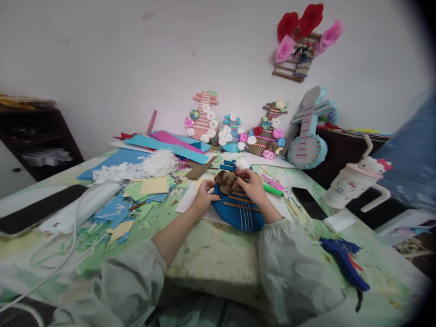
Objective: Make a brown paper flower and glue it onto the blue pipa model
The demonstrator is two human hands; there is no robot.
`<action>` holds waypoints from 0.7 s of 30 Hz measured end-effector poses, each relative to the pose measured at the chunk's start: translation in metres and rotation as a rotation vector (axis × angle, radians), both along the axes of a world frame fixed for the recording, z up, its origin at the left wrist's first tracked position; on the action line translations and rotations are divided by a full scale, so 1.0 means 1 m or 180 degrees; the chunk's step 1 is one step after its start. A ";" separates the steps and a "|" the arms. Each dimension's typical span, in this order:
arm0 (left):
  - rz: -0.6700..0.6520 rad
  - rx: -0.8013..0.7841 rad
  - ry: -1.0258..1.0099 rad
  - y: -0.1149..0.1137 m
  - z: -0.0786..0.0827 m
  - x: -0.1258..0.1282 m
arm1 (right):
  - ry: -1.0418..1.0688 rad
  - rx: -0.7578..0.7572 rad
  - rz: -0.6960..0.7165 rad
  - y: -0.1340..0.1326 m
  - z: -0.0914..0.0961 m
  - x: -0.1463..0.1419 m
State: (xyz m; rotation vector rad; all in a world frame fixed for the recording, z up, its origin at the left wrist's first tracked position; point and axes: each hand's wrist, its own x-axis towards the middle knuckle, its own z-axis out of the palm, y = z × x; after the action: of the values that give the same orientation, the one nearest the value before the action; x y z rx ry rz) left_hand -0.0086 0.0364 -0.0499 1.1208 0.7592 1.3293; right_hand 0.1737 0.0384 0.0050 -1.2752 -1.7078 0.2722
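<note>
A blue lute-shaped craft [238, 218] with white strings and brown strips across it lies on white paper at the table's front. On its upper left part sits a crumpled brown paper flower [226, 183]. My left hand [205, 196] is closed at the flower's left edge, its thumb against the blue body. From the right, my right hand [251, 185] pinches the flower's other side, fingers bent over the petals. A white paper flower [242, 163] shows just behind my right fingers, near the blue pegs [229, 164].
Paper scraps [146, 195] and a white string bundle [161, 163] spread leftward. A phone [309, 203], a tumbler [350, 184] and a blue glue gun [345, 263] are on the right. Finished lute crafts [233, 136] lean on the wall. A white cable [75, 222] crosses the left side.
</note>
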 end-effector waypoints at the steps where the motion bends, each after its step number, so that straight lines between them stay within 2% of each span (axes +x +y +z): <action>1: -0.0003 -0.0035 -0.0012 0.001 -0.001 0.000 | 0.0058 0.0054 0.0010 -0.003 -0.002 0.000; 6: -0.0010 -0.0037 -0.0177 0.000 -0.002 0.000 | 0.0185 0.0339 -0.0014 -0.023 -0.001 -0.001; 9: -0.0090 0.0214 -0.0282 -0.006 0.007 -0.001 | -0.0003 0.0984 -0.0108 -0.039 0.006 -0.005; 11: -0.0174 0.0511 -0.0227 -0.013 0.017 -0.003 | -0.0222 0.1516 -0.0149 -0.050 0.011 -0.010; 14: -0.0100 0.1033 -0.0102 -0.023 0.030 -0.005 | -0.0475 0.1999 -0.0255 -0.062 0.016 -0.018; 17: -0.0026 0.1337 -0.0034 -0.028 0.037 -0.006 | -0.0532 0.2272 -0.0515 -0.069 0.021 -0.025; 21: -0.0081 0.1379 0.0003 -0.028 0.037 -0.007 | -0.0764 0.2334 -0.0751 -0.075 0.028 -0.030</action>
State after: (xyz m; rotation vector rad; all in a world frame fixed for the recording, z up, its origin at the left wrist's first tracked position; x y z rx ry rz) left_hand -0.0158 0.0079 -0.0133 1.4646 0.4634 1.5131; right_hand 0.1434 -0.0367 0.0326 -0.9522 -1.6016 -0.6200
